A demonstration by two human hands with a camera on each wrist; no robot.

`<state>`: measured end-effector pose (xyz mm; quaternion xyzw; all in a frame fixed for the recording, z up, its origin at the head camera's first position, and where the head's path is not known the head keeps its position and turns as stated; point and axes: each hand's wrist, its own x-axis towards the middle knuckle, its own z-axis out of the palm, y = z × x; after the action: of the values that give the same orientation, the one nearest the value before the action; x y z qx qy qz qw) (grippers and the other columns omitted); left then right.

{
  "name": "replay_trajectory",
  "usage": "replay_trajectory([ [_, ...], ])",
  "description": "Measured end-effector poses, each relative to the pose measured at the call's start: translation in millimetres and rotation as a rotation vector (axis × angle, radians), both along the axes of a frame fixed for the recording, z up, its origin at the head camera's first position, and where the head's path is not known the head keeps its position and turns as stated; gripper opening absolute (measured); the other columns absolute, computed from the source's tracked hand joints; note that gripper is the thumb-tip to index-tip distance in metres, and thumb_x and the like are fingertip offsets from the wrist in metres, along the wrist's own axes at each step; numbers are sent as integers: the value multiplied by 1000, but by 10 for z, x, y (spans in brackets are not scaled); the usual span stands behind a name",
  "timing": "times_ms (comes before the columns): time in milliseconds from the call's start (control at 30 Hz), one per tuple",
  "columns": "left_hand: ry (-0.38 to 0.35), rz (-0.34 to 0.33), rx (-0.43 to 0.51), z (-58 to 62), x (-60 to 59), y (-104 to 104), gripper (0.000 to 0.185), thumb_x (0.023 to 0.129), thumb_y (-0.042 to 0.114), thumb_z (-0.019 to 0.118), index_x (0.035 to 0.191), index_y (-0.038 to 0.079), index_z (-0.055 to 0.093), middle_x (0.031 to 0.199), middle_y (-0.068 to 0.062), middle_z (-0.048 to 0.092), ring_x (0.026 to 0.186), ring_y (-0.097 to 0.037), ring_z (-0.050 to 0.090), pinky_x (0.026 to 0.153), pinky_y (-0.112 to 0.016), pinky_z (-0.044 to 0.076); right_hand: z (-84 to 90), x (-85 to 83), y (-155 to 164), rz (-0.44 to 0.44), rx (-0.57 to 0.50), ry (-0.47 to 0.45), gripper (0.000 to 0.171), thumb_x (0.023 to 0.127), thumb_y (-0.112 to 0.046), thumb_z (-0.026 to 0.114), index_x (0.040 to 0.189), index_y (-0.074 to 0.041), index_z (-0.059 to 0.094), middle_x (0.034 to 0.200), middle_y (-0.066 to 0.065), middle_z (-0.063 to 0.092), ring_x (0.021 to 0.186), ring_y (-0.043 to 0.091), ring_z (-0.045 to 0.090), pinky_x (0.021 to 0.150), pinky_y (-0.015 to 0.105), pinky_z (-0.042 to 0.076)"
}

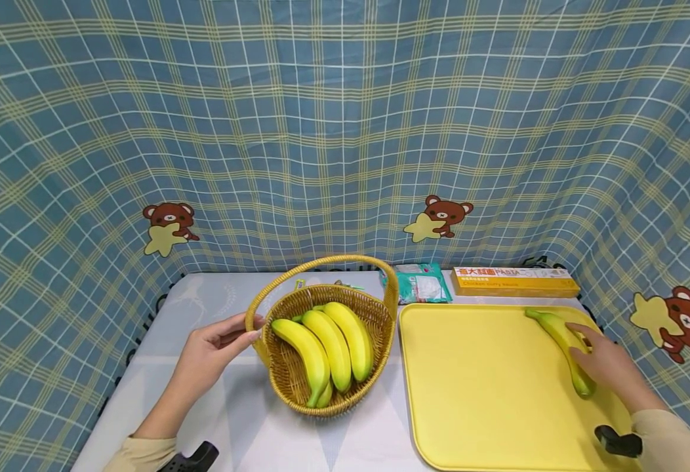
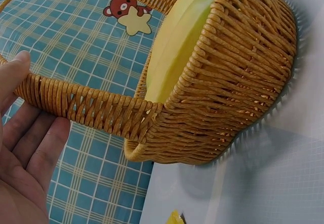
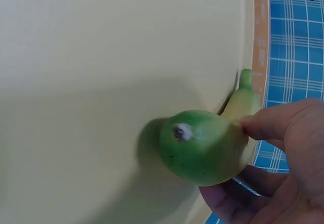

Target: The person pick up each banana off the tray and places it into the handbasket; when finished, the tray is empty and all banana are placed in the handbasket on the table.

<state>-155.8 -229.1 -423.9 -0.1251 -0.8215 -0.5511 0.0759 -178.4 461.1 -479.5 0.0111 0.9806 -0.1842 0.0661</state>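
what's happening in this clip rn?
A person works at a table with both hands. The left hand holds the wicker basket by the base of its handle; three bananas lie in the basket. The right hand grips a single banana that lies along the right edge of the yellow tray. Behind the tray sit a yellow pasta box and a teal packet.

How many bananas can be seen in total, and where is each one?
4. Three bananas lie side by side in the wicker basket: left, middle, right. A fourth banana is on the yellow tray, gripped by the right hand. More may be hidden underneath.
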Motion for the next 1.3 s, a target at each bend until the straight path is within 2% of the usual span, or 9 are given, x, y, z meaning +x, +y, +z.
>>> replay_trajectory([
  [200, -8, -8, 8, -5, 5, -12, 34, 98, 18, 71, 129, 4, 70, 117, -11, 74, 105, -6, 70, 87, -21, 58, 51, -19, -48, -16, -25, -4, 72, 99, -31, 66, 148, 11, 32, 126, 47, 48, 102, 60, 56, 75, 64, 52],
  [433, -9, -12, 12, 0, 8, -9, 36, 98, 18, 71, 130, 2, 69, 117, -11, 74, 105, -6, 70, 87, -21, 58, 109, 8, -127, -20, -32, -29, 83, 99, -47, 64, 150, 9, 31, 128, 48, 48, 109, 63, 53, 76, 65, 52],
  [567, -8, -9, 8, 2, 6, -5, 36, 98, 18, 71, 130, 2, 69, 117, -11, 74, 104, -5, 70, 87, -21, 58, 125, 43, -239, -7, -36, 38, 78, 99, -47, 65, 149, 6, 36, 130, 43, 51, 110, 59, 55, 76, 62, 53],
  [767, -12, -8, 13, 2, 5, -6, 35, 98, 19, 72, 130, 6, 70, 117, -10, 74, 105, -6, 70, 87, -21, 58, 209, 111, -531, 33, -57, 165, 68, 99, -42, 67, 148, -1, 44, 129, 37, 56, 102, 52, 63, 71, 57, 56],
  [933, -10, -14, 17, -5, 5, -9, 36, 98, 18, 71, 130, 3, 69, 117, -10, 74, 105, -6, 70, 87, -21, 58, 374, 167, -844, 93, -80, 227, 63, 98, -36, 70, 147, -3, 48, 127, 33, 60, 100, 46, 65, 68, 49, 58],
  [1133, -6, -12, 17, -6, 5, -8, 36, 98, 19, 71, 130, 3, 69, 117, -10, 74, 105, -6, 70, 87, -21, 58, 619, 247, -1274, 172, -125, 297, 58, 95, -30, 75, 145, -8, 54, 125, 20, 65, 93, 32, 70, 58, 28, 56],
  [1300, -7, -13, 19, -4, 4, -6, 34, 98, 19, 71, 130, 7, 70, 117, -9, 74, 105, -7, 70, 87, -22, 58, 788, 332, -1630, 236, -145, 327, 56, 93, -29, 78, 142, -13, 59, 113, 8, 70, 89, 18, 66, 64, 26, 57],
])
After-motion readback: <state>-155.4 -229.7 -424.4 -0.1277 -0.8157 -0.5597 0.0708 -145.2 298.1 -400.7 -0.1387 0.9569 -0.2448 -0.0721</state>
